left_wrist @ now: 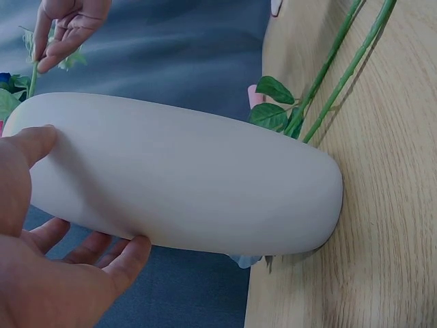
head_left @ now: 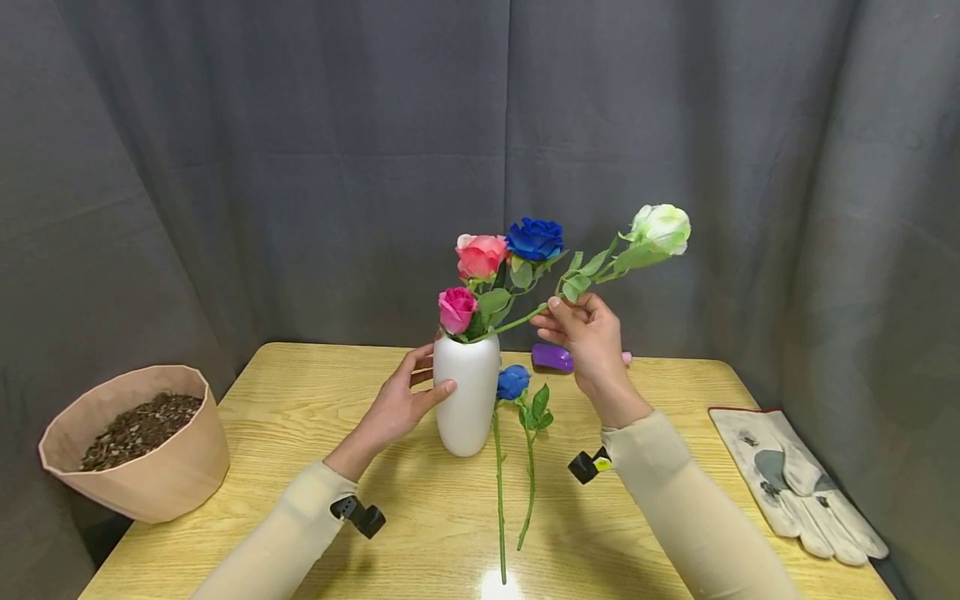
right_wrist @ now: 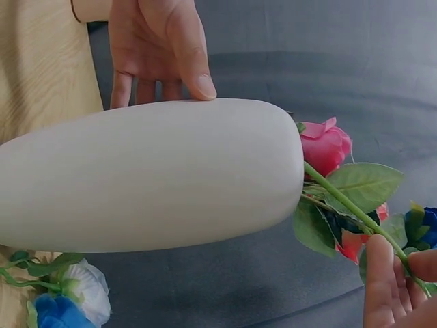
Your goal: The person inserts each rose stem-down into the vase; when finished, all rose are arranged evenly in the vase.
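Note:
A white vase (head_left: 467, 400) stands upright on the table, and my left hand (head_left: 397, 404) holds its side with thumb and fingers spread around it. Above and right of its mouth, my right hand (head_left: 588, 337) pinches the green stem of a pale green-white rose (head_left: 660, 231). That stem slants down, its lower end inside the vase mouth. A coral rose (head_left: 482, 256), a dark blue rose (head_left: 536, 240) and a pink rose (head_left: 457, 310) stand in the vase. In the right wrist view, the pinched stem (right_wrist: 341, 198) passes beside the pink rose.
Right of the vase lie a blue rose (head_left: 513, 382) and another leafy stem (head_left: 531, 467); a white flower (right_wrist: 87, 290) shows beside the blue one. Behind is a purple tool (head_left: 552, 357). A soil-filled pot (head_left: 180, 467) stands left, work gloves (head_left: 795, 483) right.

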Demonstrator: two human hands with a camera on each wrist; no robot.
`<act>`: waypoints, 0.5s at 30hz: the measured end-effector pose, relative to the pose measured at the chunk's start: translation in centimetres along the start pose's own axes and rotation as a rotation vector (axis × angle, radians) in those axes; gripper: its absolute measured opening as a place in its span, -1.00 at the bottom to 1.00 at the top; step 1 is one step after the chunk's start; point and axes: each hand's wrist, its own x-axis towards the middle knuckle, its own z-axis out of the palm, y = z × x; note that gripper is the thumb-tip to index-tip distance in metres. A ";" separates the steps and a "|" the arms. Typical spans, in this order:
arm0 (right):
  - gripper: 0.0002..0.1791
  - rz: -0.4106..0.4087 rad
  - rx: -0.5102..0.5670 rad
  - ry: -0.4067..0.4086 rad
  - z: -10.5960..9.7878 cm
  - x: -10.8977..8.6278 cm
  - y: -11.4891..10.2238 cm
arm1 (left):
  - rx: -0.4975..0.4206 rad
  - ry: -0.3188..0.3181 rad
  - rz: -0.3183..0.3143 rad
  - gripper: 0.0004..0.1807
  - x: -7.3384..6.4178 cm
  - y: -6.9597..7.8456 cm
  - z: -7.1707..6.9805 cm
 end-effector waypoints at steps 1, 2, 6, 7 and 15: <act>-0.91 0.006 -0.010 -0.008 0.1 0.0 0.0 | -0.001 0.001 -0.001 -0.11 0.0 0.0 0.0; -0.91 0.008 -0.026 -0.017 0.2 0.1 0.1 | -0.001 0.001 -0.002 -0.11 0.0 0.1 0.0; -0.89 0.016 -0.066 -0.048 0.5 0.1 0.4 | 0.003 0.000 -0.006 -0.10 0.0 0.1 0.0; -0.88 0.015 -0.073 -0.054 0.5 0.1 0.4 | 0.004 0.001 -0.006 -0.10 0.0 0.1 0.0; -0.81 0.007 -0.122 -0.074 1.1 0.3 0.7 | -0.001 -0.003 0.009 -0.11 -0.1 0.0 0.0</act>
